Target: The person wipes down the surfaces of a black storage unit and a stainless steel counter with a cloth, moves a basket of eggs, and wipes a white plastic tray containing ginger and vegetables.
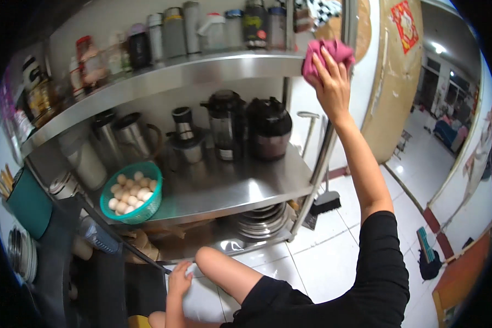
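Note:
My right hand (333, 90) is stretched up and forward, its fingers spread over a bunched pink cloth (328, 61). The cloth lies against the right end of the upper shelf (229, 67) of a stainless steel rack, beside its corner post. Down near my bent knee is my left hand (180, 279), its fingers slightly bent and holding nothing that shows. On the middle shelf (229, 192) sit a green plastic basket (158, 192) of eggs (132, 192), a black blender (226, 127), a dark rounded appliance (269, 131) and a metal jug (132, 133).
Bottles and flasks (174, 33) line the upper shelf. Stacked metal basins (262, 223) stand on the bottom shelf. A broom (327, 201) leans beside the rack. Dark shelving (61, 229) with a green utensil holder (30, 205) is at left. An open doorway and a mop (426, 246) are at right.

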Demonstrator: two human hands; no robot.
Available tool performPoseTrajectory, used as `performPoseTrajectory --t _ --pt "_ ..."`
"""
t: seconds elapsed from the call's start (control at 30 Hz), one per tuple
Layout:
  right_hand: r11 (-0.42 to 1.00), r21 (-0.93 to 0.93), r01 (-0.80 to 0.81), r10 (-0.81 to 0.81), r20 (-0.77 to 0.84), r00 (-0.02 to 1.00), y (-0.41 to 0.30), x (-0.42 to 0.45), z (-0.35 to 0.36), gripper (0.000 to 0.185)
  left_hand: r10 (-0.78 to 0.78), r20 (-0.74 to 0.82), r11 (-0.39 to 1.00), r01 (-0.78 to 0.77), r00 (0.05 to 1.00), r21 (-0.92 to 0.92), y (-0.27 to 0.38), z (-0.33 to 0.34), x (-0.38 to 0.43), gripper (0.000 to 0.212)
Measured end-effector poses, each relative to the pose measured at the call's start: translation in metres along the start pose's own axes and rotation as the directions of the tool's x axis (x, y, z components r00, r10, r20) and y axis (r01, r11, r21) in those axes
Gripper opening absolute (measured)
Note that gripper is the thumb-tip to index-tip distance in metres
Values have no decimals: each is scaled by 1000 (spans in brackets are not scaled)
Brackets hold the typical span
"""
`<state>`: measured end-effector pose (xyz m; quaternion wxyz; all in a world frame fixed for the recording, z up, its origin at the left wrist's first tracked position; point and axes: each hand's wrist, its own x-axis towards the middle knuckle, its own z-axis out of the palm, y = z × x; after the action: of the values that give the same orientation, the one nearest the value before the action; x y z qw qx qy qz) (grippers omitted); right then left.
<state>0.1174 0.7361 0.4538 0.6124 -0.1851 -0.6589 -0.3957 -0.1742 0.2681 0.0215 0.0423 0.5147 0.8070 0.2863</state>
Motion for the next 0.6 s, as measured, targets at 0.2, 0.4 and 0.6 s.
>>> performPoseTrajectory --t 0.2,0.4,0.6 --pt "950 36 -309 311 -164 936 77 -32 23 55 82 4 996 -82 997 -30 91 -15 56 40" --pt "707 81 -703 693 118 711 -17 -232 3 57 66 110 998 -64 992 -23 103 18 31 38" --pt "564 47 -825 773 321 547 -70 -393 -33 45 17 75 996 -11 997 -86 116 22 23 37"
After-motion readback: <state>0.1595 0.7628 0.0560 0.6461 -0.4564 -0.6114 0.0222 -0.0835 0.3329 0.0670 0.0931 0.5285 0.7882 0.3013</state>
